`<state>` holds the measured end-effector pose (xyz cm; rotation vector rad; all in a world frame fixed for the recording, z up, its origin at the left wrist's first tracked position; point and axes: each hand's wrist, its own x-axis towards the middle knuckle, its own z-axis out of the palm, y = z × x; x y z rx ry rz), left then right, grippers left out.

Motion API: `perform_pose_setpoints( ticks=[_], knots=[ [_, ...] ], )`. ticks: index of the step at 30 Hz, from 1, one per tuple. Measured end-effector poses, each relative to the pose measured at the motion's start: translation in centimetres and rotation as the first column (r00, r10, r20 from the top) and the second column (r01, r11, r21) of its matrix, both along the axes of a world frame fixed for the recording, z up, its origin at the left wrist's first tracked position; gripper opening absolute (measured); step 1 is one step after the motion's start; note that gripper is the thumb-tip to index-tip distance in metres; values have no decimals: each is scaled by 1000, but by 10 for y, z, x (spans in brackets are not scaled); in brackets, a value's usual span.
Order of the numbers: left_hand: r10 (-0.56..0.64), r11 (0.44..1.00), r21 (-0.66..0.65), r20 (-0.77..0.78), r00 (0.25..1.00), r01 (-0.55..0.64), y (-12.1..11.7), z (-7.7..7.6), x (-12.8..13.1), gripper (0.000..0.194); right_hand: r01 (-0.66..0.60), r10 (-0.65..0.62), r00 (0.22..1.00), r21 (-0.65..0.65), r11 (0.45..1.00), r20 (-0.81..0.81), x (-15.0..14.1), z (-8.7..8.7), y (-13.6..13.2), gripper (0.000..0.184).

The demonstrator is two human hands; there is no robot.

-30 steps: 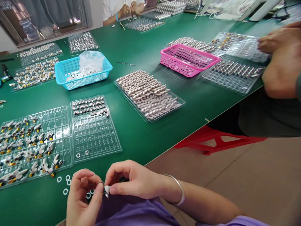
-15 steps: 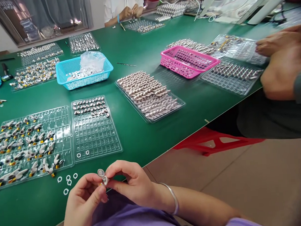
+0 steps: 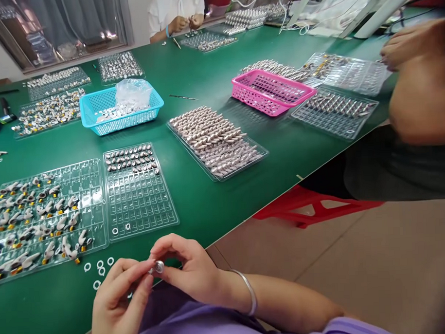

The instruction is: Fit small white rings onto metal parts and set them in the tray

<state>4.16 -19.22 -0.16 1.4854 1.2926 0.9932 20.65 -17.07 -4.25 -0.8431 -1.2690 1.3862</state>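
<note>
My left hand (image 3: 119,295) and my right hand (image 3: 189,263) meet at the table's front edge, fingertips pinched together. Between them is a small earbud part (image 3: 159,267), showing a shiny silvery rounded face; the rest is covered by my fingers. Several white rings (image 3: 100,264) lie on the green table just left of my hands. Beyond them is a transparent tray (image 3: 143,204) with rows of dark-faced earbud shells (image 3: 129,158) at its far end and two white rings. To its left, another tray (image 3: 87,179) carries white earbud pieces (image 3: 45,209) with yellow tabs.
A blue basket (image 3: 122,122) with white pieces and a plastic bag stands farther back. Right of it are a tray of stacked earbud stems (image 3: 210,138), a pink basket (image 3: 258,102) and tweezers (image 3: 183,97). A co-worker's arm (image 3: 420,92) is at right; another person's hands (image 3: 186,23) work at the back.
The held part has been turned: its round disc end showed above my fingertips before, and now a shiny silvery face shows by the right fingers. The view has shifted slightly.
</note>
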Motion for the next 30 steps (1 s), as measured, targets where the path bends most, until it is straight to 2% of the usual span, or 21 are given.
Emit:
perform_pose_setpoints(
  ticks=[3, 6, 9, 11, 13, 18, 23, 26, 28, 30],
  knots=[
    [-82, 992, 94, -78, 994, 89, -1, 5, -2, 34, -109, 102, 989, -70, 992, -106, -1, -1, 0, 17],
    [-99, 993, 62, -60, 993, 102, -4, 9, 0, 30, -117, 108, 981, -52, 992, -160, -1, -2, 0, 12],
    [66, 994, -90, 37, 997, -62, -8, 12, 5, 16, -88, 89, 988, 17, 996, -128, 0, -1, -1, 7],
    [201, 960, -219, 95, 975, -176, -10, 13, 8, 8, -87, 95, 990, 74, 993, -106, 0, -1, -1, 4],
    [258, 927, -314, 132, 957, -207, -10, 14, 10, 11, -102, 113, 988, 111, 989, -106, 0, -1, -1, 2],
    [222, 912, -388, 198, 955, -131, -6, 14, 7, 15, -149, 148, 974, 11, 989, -174, 0, -2, -2, 9],
    [105, 942, -335, 210, 972, -29, 0, 10, -3, 9, -235, 201, 954, -139, 962, -225, 0, -3, -3, 25],
    [12, 952, -303, 210, 978, 53, 4, 6, -7, 6, -262, 218, 947, -174, 949, -236, 0, -3, -3, 29],
    [35, 938, -343, 243, 969, 53, 4, 5, -5, 10, -269, 225, 945, -169, 948, -238, 0, -3, -3, 28],
    [110, 908, -418, 280, 954, 18, 4, 6, -2, 16, -270, 236, 947, -143, 952, -219, 1, -4, -3, 23]
  ],
)
